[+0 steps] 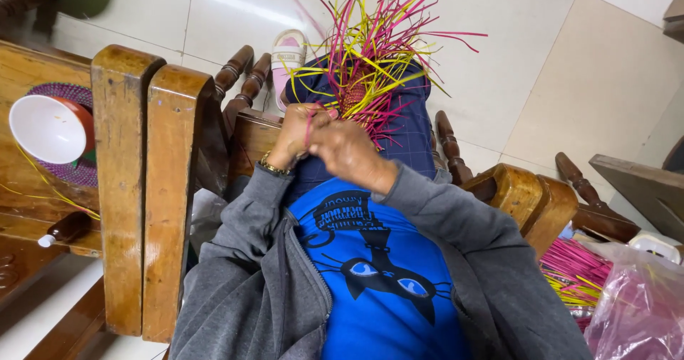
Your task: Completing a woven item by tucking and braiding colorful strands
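Centre frame, both hands meet over the lap. The left hand point(296, 133) is curled shut around pink strands; the right hand point(347, 151) pinches the woven piece point(354, 98), bracing it so the loose pink and yellow strips point(377, 29) fan upward, clear of the fingers. One white bowl point(48, 128) sits far left; one plastic bag point(638, 306) with spare strips lies lower right.

Pale glossy floor tiles point(513, 61) far, light glare on them; dark wooden chairs point(135, 189) left and right; wooden bench point(641, 189) edge far right
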